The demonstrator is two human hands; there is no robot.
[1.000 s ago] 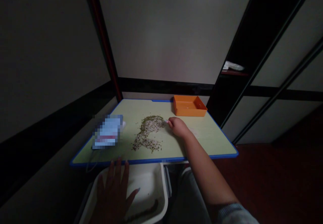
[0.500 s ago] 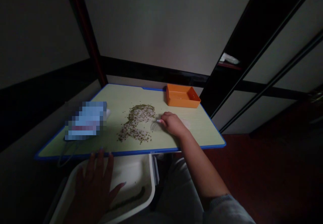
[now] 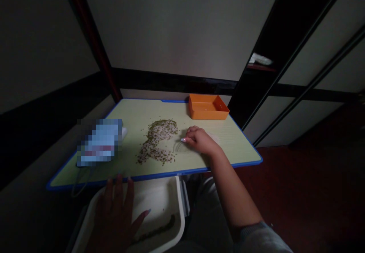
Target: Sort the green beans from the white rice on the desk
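Looking down on a pale green table (image 3: 239,150) edged in blue, with a white tub (image 3: 159,192) below its near side. Seeing, toward the far right corner, an orange box (image 3: 209,115), open at the top, and toward the left edge a light-blue thing (image 3: 102,141), too pixelated to name. Finding pale and greenish-brown grains (image 3: 162,131) mixed on the tabletop, spread unevenly around its middle. Having the left hand (image 3: 112,211) over the tub, fingers splayed wide, tips near the blue edge. Having the right hand (image 3: 199,141) just right of the grains, fingers curled, thumb forward; unable to tell whether pinching anything. Noticing a narrow dark strip (image 3: 161,230) along the tub's floor.
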